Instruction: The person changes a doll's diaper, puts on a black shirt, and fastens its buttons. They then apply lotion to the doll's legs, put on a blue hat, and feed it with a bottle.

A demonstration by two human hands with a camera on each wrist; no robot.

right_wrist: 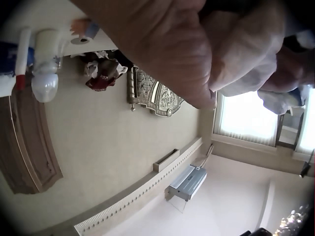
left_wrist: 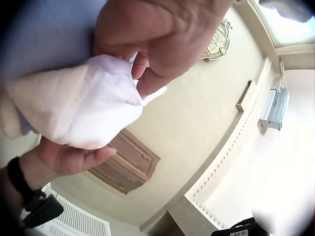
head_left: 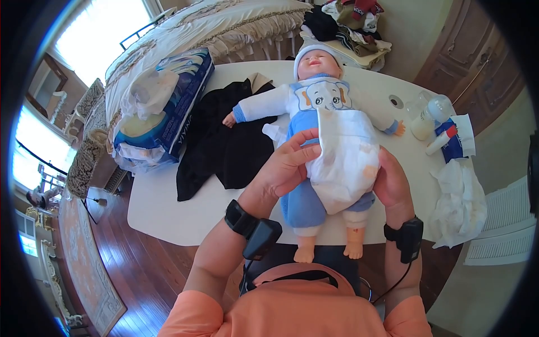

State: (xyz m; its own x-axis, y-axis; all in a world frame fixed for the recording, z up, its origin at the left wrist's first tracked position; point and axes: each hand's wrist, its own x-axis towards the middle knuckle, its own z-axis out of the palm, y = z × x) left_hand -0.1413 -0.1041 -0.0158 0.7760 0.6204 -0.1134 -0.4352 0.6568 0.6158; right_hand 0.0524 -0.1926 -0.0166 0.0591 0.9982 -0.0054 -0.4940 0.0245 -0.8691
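Note:
A baby doll (head_left: 320, 121) in a blue and white outfit with an elephant face lies on its back, head at the far side. Over its belly and legs, a white diaper (head_left: 343, 163) is held up between both hands. My left hand (head_left: 289, 165) pinches the diaper's left edge between thumb and fingers, as the left wrist view also shows. At the opposite edge, my right hand (head_left: 392, 177) holds the diaper from the side, its fingers partly hidden behind it. The right wrist view shows white diaper folds (right_wrist: 246, 54) against that hand.
A blue diaper pack (head_left: 185, 92) stands at the white table's (head_left: 163, 213) left, beside black clothing (head_left: 224, 135). At right are a baby bottle (head_left: 429, 118), a red-capped white tube (head_left: 441, 140), a blue packet (head_left: 453, 147) and a crumpled white plastic bag (head_left: 460, 202).

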